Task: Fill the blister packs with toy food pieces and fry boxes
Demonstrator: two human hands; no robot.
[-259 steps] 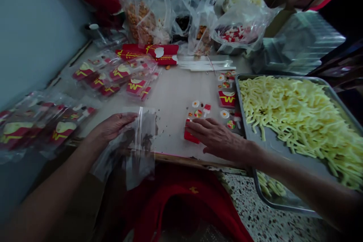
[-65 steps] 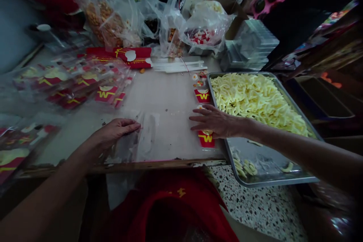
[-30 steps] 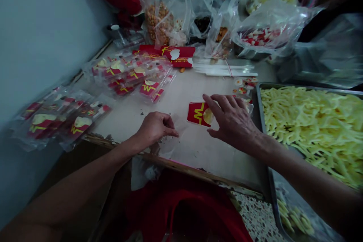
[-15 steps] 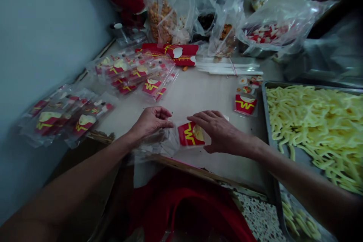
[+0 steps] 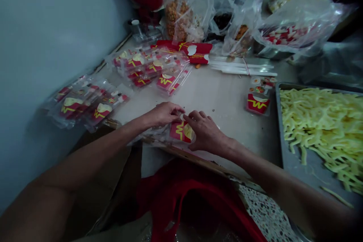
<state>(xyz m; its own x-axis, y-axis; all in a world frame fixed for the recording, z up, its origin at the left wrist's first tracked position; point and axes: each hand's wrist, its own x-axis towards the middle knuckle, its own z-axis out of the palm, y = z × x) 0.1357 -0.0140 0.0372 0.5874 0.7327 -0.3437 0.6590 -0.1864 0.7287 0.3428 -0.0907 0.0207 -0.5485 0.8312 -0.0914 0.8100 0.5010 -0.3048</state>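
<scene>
At the table's near edge lies a small red packet with a yellow zigzag and a pale picture of fries [image 5: 177, 132], its right part hidden by my right hand [image 5: 205, 131]. That hand curves over the packet, thumb at the near side and fingertips at the far side. My left hand [image 5: 166, 114] is closed in a pinch at the packet's far left corner, on what looks like the clear plastic bag [image 5: 155, 131] around it. The two hands' fingertips almost meet. A similar packet [image 5: 258, 100] lies apart to the right.
Several filled clear packets [image 5: 73, 106] lie at the left, with more packets [image 5: 155, 66] behind them. A metal tray [image 5: 279, 121] of pale yellow strips [image 5: 326, 121] stands right. Red card sleeves [image 5: 195, 51], white sticks [image 5: 244, 66] and bags of food [image 5: 178, 19] line the back.
My right hand has moved left with the packet, closing the gap to my left hand. The packet now sits partly inside or against the clear bag. The view has swung slightly left.
</scene>
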